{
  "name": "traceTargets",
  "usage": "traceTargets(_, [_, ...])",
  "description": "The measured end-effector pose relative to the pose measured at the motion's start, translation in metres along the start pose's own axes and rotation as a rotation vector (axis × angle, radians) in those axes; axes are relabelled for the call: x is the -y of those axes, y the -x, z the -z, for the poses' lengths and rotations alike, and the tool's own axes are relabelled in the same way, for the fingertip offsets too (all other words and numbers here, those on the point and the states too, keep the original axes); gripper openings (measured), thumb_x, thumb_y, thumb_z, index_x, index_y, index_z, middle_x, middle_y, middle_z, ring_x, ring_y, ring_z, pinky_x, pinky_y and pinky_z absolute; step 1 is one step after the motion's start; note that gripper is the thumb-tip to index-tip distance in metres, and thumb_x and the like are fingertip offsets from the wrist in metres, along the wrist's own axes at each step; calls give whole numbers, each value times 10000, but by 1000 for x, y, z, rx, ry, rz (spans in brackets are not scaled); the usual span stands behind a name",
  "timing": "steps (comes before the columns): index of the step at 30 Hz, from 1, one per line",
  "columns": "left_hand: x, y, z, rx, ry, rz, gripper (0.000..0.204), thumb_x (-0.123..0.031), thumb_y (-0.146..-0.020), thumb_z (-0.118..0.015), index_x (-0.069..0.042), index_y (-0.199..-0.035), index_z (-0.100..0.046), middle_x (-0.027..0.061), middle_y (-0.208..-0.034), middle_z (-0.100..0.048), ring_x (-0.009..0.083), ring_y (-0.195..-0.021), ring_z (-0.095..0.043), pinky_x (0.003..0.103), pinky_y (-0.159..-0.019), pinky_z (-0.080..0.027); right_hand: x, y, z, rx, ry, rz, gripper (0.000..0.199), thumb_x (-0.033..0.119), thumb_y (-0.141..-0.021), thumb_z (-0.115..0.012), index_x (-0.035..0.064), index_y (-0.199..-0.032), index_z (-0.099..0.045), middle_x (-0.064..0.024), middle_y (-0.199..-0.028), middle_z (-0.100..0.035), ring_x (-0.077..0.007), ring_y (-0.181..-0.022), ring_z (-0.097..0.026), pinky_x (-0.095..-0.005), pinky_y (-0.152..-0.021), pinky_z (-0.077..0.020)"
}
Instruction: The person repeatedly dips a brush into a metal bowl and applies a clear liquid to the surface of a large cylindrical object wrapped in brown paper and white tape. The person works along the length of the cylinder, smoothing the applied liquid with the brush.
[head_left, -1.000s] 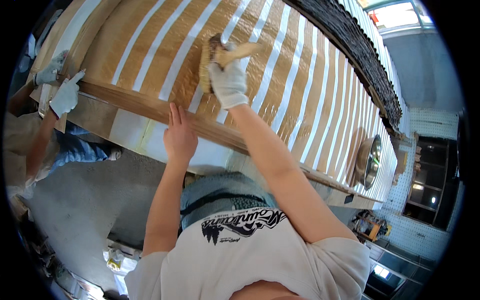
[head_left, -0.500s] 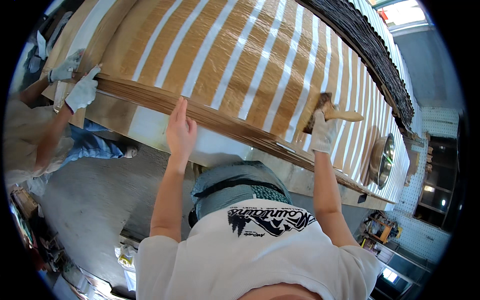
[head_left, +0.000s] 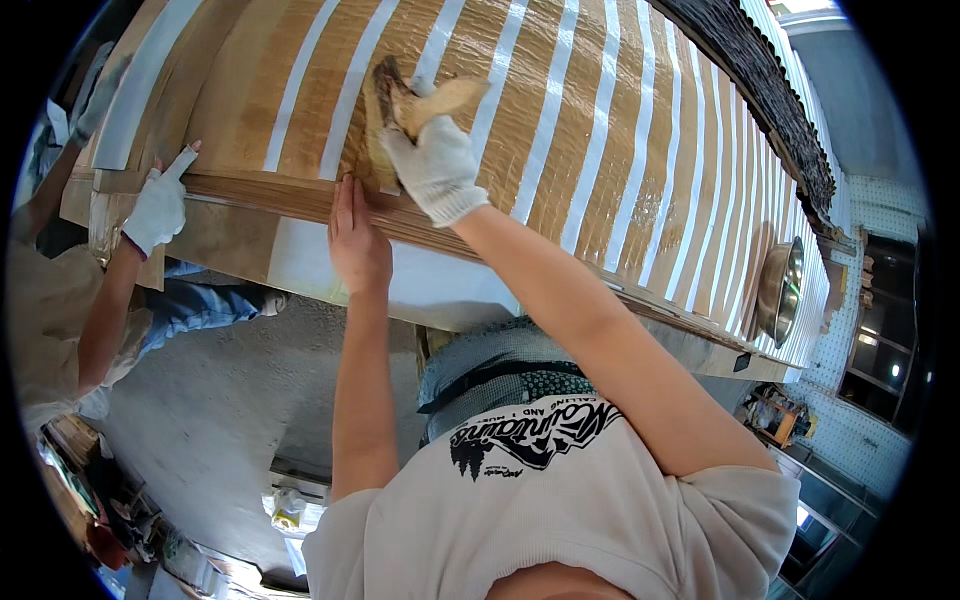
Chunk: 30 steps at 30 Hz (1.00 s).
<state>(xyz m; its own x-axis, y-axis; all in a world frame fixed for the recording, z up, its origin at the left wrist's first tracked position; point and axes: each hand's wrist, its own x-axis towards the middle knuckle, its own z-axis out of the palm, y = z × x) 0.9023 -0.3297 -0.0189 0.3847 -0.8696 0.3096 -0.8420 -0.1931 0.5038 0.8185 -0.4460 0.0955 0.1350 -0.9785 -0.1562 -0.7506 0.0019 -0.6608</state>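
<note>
My right hand [head_left: 440, 170], in a white knit glove, grips a wide flat brush [head_left: 455, 97] with a pale wooden handle. Its bristles rest on the top sheet of a stack of brown sheets [head_left: 545, 60], wet and glossy, with white strips running across it. My bare left hand [head_left: 360, 250] lies against the stack's near edge, fingers straight and together, fingertips just below the brush. At the stack's left end, a co-worker's white-gloved hand [head_left: 157, 205] touches the near corner. The co-worker's other hand [head_left: 103, 95] is blurred at the far left.
A shiny metal bowl [head_left: 782, 290] stands on the striped sheets at the right. Along the far side runs a dark, ridged stack [head_left: 765, 90]. The grey floor [head_left: 230, 400] shows below the table at left, with cluttered items [head_left: 95, 500] at the lower left.
My right hand has swept the brush from the right part of the sheets leftward, close to my left hand. The co-worker's farther hand has moved off the stack's edge, up and left.
</note>
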Motion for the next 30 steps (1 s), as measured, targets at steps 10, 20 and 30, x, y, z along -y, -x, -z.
traceTargets(10, [5,3,14,69,-60,-45,643,44,-798,-457,-40,-1436,-432,101,-1513,-397,277,-1399,-366,385,-1129,-346,-215,77,133,-425,-124,220,521,115,-820,-676,2,-1306,-527,-166,-1193,-638,-292,-1144,-592,-362,-980,-447])
traceTargets(20, [-57,25,9,-7,40,-124,487,-27,-823,-530,-21,-1310,-561,206,-1350,-529,360,-1276,-478,435,-1058,-389,-297,123,250,-610,96,-382,441,357,-867,-646,6,-1125,-579,-236,-1020,-673,-406,-947,-649,-479,-804,-515])
traceTargets(30, [-173,73,-21,250,-110,-381,429,-80,-802,-593,-25,-1227,-607,155,-1296,-580,337,-1249,-511,441,-1036,-405,-259,66,219,-421,-103,77,413,387,-863,-611,146,-1198,-596,-212,-990,-679,-405,-914,-658,-473,-768,-534])
